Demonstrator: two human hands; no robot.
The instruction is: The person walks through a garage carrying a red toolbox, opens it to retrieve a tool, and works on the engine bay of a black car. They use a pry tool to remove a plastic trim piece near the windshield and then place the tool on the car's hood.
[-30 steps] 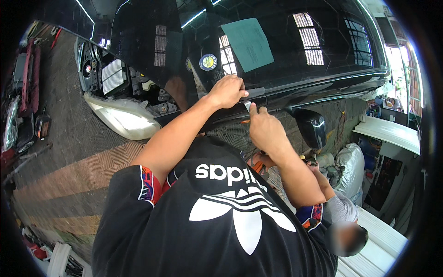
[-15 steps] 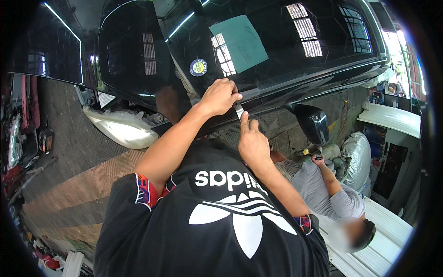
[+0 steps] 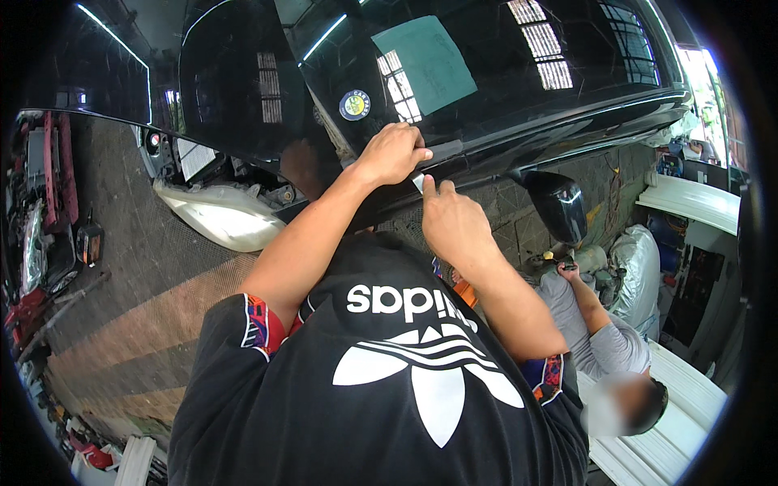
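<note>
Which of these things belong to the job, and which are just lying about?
Seemingly in use:
left hand, at dark strip
right hand, with flat metal piece
black car

Seemingly just lying about:
green sheet
long red part
silver-covered bundle

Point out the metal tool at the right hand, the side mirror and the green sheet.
Metal tool (image 3: 418, 182), head view: its exposed silver part.
Side mirror (image 3: 557, 206), head view: its black housing.
Green sheet (image 3: 429, 66), head view: middle of its face.

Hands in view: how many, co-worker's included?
3: left hand at the black car, right hand on a flat metal tool, co-worker's hand below the side mirror; the co-worker's other may be hidden.
</note>
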